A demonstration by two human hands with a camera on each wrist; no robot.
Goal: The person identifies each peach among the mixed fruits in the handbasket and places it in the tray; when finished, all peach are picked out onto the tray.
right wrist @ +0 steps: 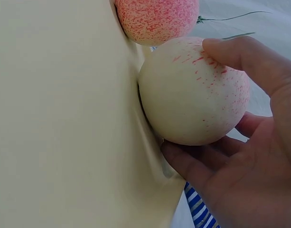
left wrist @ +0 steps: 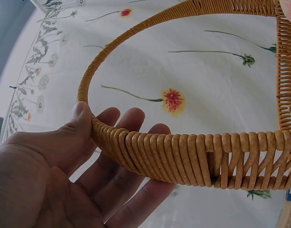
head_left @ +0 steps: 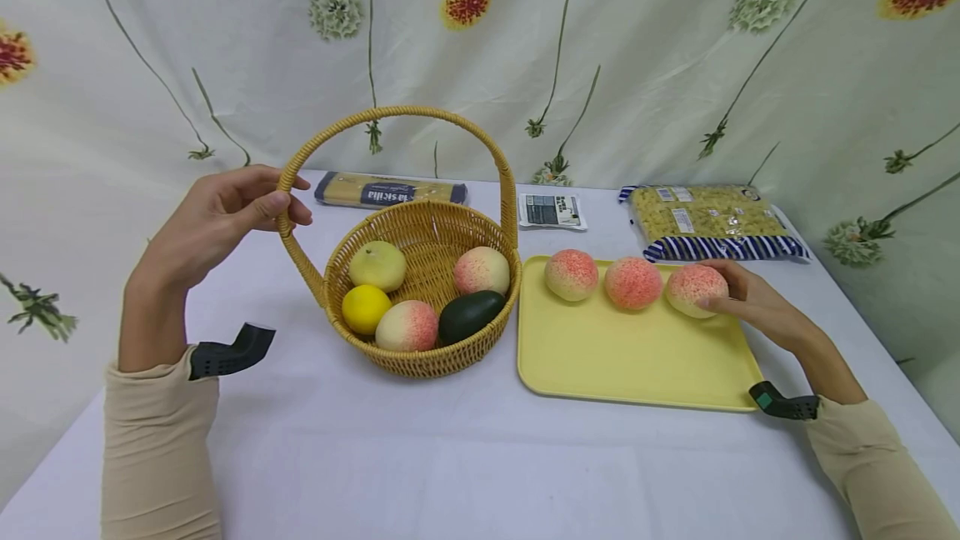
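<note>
The left hand (head_left: 217, 219) grips the left side of the arched handle (left wrist: 150, 149) of a wicker basket (head_left: 431, 365), thumb on one side and fingers on the other. In the basket lie a yellow-green fruit (head_left: 378, 266), a lemon (head_left: 365, 309), two peaches (head_left: 482, 271) and a dark green avocado (head_left: 471, 317). On a yellow tray (head_left: 630, 365) three peaches stand in a row along the back. Thumb and fingers of the right hand (head_left: 765, 307) hold the rightmost peach (right wrist: 192, 92) at the tray's back right corner.
Behind the basket lies a long pasta packet (head_left: 390, 190). A small white packet (head_left: 552, 212) sits right of it. A large pasta bag (head_left: 708, 222) with blue stripes lies behind the tray. A flowered cloth (head_left: 645, 90) hangs at the back.
</note>
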